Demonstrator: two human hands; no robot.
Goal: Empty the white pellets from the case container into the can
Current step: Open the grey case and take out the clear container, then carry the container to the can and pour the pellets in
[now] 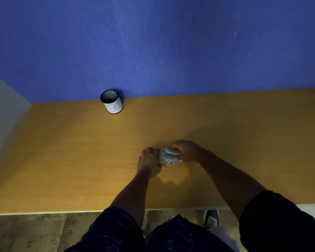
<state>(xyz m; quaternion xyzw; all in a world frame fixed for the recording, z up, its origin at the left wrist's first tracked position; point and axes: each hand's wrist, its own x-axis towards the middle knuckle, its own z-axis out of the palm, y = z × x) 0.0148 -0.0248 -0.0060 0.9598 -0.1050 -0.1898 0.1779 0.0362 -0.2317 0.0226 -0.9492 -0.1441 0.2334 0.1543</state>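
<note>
A small grey case container rests on the wooden table near its middle, with white pellets showing at its near side. My left hand grips the case's left side. My right hand holds its right side and top, where a lid part looks lifted. The can, dark mesh with a white paper label, stands upright at the table's far edge against the wall, well to the left of and beyond both hands.
A blue wall rises right behind the table. A pale panel closes off the left side. The table's front edge runs just before my body, with floor and a shoe below.
</note>
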